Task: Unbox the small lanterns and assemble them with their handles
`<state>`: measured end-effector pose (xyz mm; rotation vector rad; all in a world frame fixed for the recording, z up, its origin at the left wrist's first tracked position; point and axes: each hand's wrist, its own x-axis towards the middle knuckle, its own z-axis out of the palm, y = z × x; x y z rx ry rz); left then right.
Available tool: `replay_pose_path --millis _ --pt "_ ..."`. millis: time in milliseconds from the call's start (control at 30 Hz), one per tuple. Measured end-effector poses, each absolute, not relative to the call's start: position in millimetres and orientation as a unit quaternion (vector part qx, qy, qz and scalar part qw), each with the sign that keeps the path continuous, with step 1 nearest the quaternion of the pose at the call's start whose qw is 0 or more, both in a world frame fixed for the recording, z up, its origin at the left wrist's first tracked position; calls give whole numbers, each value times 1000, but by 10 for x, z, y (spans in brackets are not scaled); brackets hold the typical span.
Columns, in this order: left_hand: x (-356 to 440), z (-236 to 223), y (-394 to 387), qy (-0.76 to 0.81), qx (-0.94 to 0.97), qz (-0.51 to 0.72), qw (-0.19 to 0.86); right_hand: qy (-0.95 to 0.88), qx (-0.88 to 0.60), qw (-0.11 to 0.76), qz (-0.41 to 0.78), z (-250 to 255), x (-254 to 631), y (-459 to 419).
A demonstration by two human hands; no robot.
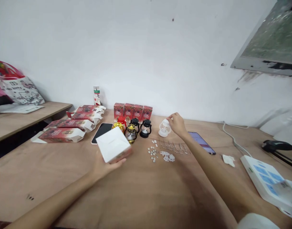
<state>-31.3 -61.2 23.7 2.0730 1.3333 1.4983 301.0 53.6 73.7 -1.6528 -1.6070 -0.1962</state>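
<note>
My left hand is wrapped round a small red box, its white end facing up toward me. At the back, my right hand pinches the top of a small white lantern with a clear body; whether the lantern touches the table I cannot tell. Several small lanterns stand behind the box: a black lantern, a gold lantern and a red lantern among them. Between my hands lie button cells, white plastic pieces and a row of thin wire handles.
Upright red boxes line the wall side. Flattened open cartons lie left, near a phone and a small bottle. Another phone lies beneath my right forearm. A white power strip and cable are right.
</note>
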Motion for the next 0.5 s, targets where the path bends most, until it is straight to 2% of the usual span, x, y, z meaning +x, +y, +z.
replay_pose_path --millis 267,400,500 --pt "-389 233 -524 422 782 454 -66 -640 -658 388 -81 830 2844 433" --pt "-398 198 -499 375 809 441 -105 -695 -535 481 -16 846 2374 -116" --pt "-403 148 -478 353 820 439 -99 -757 -447 475 48 811 2009 -576"
